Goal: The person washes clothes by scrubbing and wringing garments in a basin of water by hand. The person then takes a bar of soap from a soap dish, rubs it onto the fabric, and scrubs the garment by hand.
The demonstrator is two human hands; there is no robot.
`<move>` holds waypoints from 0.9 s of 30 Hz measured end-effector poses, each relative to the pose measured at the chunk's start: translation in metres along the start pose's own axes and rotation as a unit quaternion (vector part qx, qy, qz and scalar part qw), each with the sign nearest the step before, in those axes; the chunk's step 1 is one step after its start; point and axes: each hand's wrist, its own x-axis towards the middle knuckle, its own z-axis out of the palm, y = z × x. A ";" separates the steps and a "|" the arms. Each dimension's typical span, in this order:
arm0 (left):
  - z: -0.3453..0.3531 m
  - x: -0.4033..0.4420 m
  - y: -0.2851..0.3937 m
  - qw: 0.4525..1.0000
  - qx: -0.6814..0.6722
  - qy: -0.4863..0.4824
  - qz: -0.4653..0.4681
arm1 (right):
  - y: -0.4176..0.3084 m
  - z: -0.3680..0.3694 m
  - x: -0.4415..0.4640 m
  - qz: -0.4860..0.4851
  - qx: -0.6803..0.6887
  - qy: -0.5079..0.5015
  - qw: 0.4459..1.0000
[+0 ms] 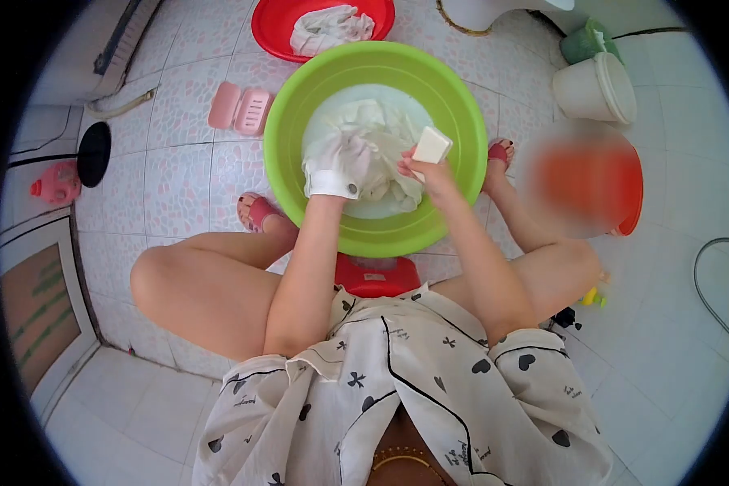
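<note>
A wet white garment (373, 117) lies bunched in milky water inside the green basin (381, 235). My left hand (350, 158) is inside its sleeve, and the buttoned cuff (332, 185) circles my wrist. The thin cloth covers those fingers, so their pose does not show clearly. My right hand (431, 172) grips a white bar of soap (432, 146), held up over the right side of the basin, beside the garment.
A red basin (269, 32) with white cloth stands beyond the green one. To its left lies an open pink soap box (251, 113). On the right are a white bucket (595, 89) and a red bucket (630, 182). A red stool (373, 275) shows below the basin.
</note>
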 end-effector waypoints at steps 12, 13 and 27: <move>-0.013 -0.002 -0.030 0.982 -0.098 0.100 -0.128 | 0.064 -0.047 0.027 0.167 -0.270 0.087 0.944; -0.011 -0.006 -0.026 0.952 -0.220 0.139 -0.159 | 0.062 -0.041 0.027 0.146 -0.280 0.104 0.943; 0.007 -0.030 0.003 0.884 -0.416 0.129 -0.167 | 0.084 -0.034 0.045 0.080 -0.638 0.162 0.749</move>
